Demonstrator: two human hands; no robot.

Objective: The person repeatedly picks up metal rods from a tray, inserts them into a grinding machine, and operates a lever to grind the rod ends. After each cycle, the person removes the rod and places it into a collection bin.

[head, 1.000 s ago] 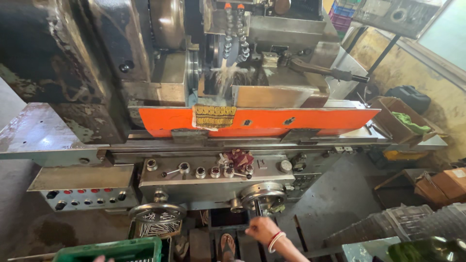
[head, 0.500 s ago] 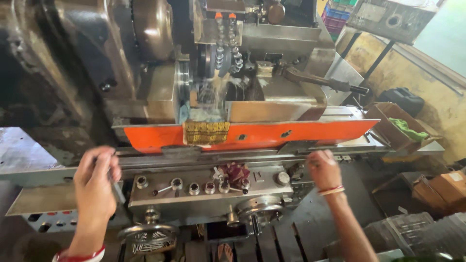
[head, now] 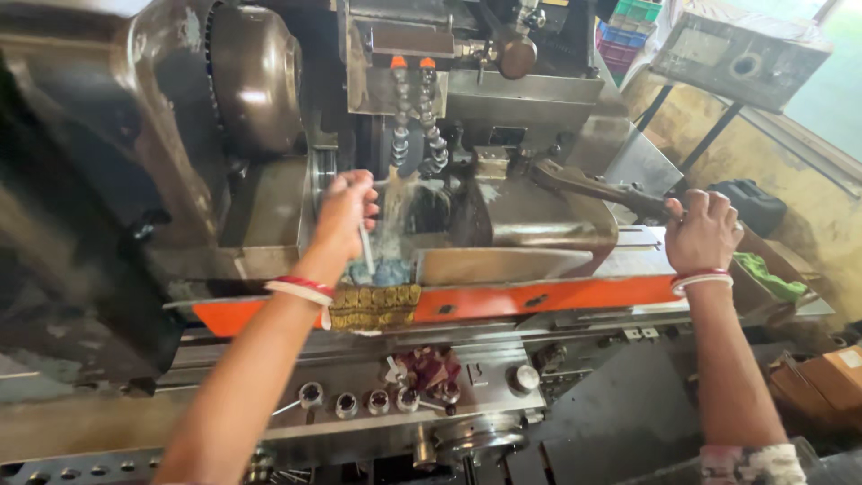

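Observation:
I face a large grey metal grinding machine (head: pixel 503 108) with an orange table edge (head: pixel 539 296). My left hand (head: pixel 346 211) reaches into the work area, holding a thin pale rod (head: pixel 366 247) that points down beside the wet workpiece zone. Two segmented coolant nozzles (head: pixel 415 117) with orange tips hang just right of that hand. My right hand (head: pixel 702 232) grips the end of a long dark metal lever (head: pixel 593 187) at the machine's right side. Both wrists wear red and white bangles.
A yellow-brown patterned cloth (head: pixel 375 307) hangs over the orange edge. Below sit a row of knobs (head: pixel 377 400), a dark red rag (head: pixel 429 368) and a handwheel (head: pixel 476 440). Right of the machine stand a grey control box (head: pixel 736 54), a green cloth (head: pixel 772 274) and cardboard boxes (head: pixel 826 377).
Both hands have risen from the lower control panel. The left hand moved up into the work area with the rod; the right hand moved up and right onto the lever. The view came closer.

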